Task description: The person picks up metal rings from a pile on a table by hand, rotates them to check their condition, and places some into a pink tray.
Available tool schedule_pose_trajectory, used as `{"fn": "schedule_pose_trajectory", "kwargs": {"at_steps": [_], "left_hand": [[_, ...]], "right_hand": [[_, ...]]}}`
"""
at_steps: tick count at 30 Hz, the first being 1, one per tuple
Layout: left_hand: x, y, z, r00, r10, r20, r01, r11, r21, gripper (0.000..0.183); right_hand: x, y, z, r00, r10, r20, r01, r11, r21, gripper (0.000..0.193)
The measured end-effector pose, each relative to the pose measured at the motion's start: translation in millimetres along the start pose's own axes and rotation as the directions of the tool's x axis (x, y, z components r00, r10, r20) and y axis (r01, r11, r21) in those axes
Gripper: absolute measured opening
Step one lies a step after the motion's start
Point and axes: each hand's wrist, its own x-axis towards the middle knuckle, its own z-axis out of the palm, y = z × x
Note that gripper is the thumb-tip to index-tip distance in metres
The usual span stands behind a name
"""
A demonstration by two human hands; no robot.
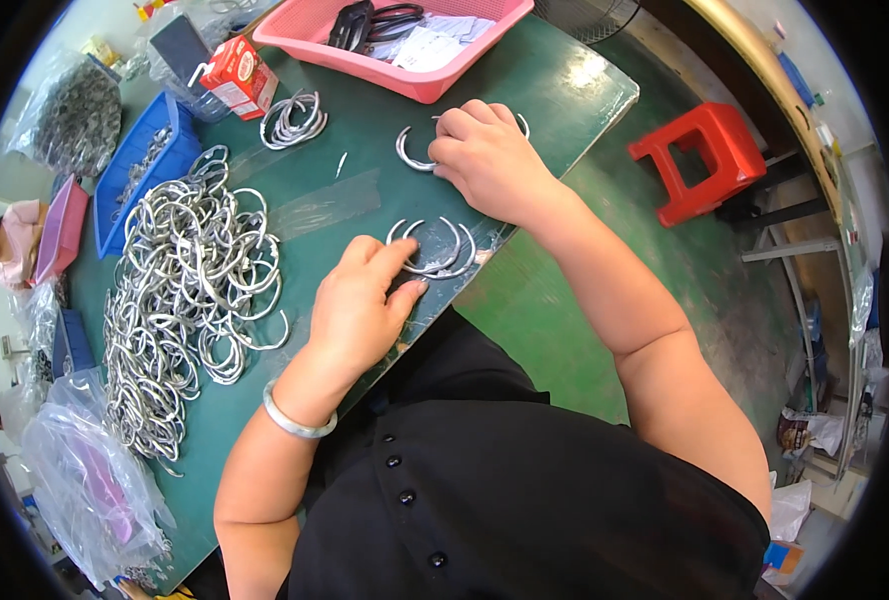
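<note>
My left hand [355, 305] is at the table edge, its thumb and index finger curled round the near side of a few C-shaped open metal rings [462, 262]. These silvery rings lie overlapped on the green tabletop. Farther off and to the right, my right hand [490, 160] is closed over more C-shaped rings [412, 155]; their curved ends stick out on both sides of the fingers, and the part in the grip is hidden. To the left of my hands, a large heap of similar rings [190, 270] spreads over the table.
A small bunch of rings [293, 120] lies near a red drink carton [240, 78]. Beyond are a pink basket [415, 85] with scissors and papers, and a blue bin [115, 215]. Plastic bags [95, 480] lie at left. A red stool [700, 165] stands right. Another person sits far left.
</note>
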Motion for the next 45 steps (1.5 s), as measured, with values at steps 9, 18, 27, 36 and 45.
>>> {"fn": "schedule_pose_trajectory", "kwargs": {"at_steps": [9,18,27,36,45], "left_hand": [[16.1,0.6,5.1,0.990,0.132,-0.057,-0.126,0.987,0.096,0.017],[44.6,-4.0,8.6,0.979,0.185,-0.083,-0.169,0.970,0.172,0.015],[63.7,-2.2,16.5,0.969,0.216,-0.116,-0.202,0.971,0.125,0.021],[52.2,0.6,9.0,0.967,0.237,-0.095,-0.232,0.971,0.060,0.029],[28.2,-6.1,-0.4,0.975,0.192,-0.110,-0.188,0.981,0.039,0.031]], "right_hand": [[15.8,3.9,4.9,0.984,-0.011,0.180,0.011,1.000,0.001,0.016],[19.1,4.4,-27.3,0.991,-0.046,0.122,0.053,0.997,-0.056,0.014],[-8.3,35.7,-38.9,0.938,0.174,0.301,-0.165,0.985,-0.052,0.018],[-4.9,44.5,-26.0,0.946,0.175,0.275,-0.174,0.984,-0.027,0.015],[8.4,11.7,-35.2,0.972,0.071,0.223,-0.107,0.982,0.155,0.009]]}}
